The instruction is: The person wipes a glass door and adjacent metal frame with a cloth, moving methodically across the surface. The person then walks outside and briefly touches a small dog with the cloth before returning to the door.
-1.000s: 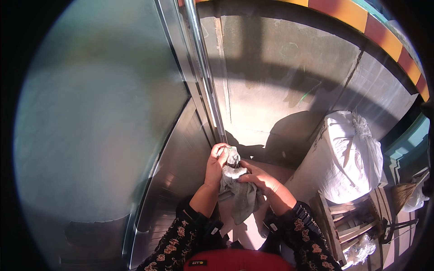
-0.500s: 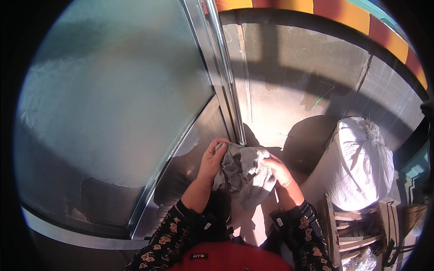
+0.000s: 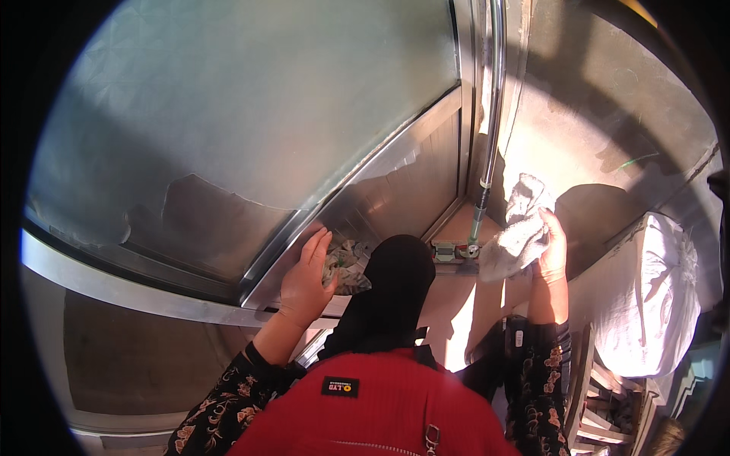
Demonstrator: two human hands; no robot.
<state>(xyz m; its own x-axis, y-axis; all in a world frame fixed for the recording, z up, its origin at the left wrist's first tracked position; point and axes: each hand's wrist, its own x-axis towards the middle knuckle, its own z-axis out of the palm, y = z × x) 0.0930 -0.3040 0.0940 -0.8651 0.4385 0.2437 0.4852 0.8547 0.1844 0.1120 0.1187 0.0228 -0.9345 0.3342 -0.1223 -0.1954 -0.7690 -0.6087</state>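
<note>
My right hand grips a light grey-white cloth, which hangs crumpled to the left of the fingers. By the lower metal panel of the door, my left hand has its fingers fairly straight and its thumb over a crumpled, patterned greyish cloth. Part of that cloth lies hidden behind the hand and my dark-clad knee. Between the knee and the right hand's cloth, a flat mop head rests at the foot of a shiny pole.
A frosted glass pane in a metal frame fills the left. At the right, a full white sack stands above a slatted wooden frame. A sunlit grey wall rises behind the pole.
My hands have parted from the shared cloth bundle, the right going right with the light cloth, the left toward the panel with the patterned one. The view has turned left and downward, showing the mop head.
</note>
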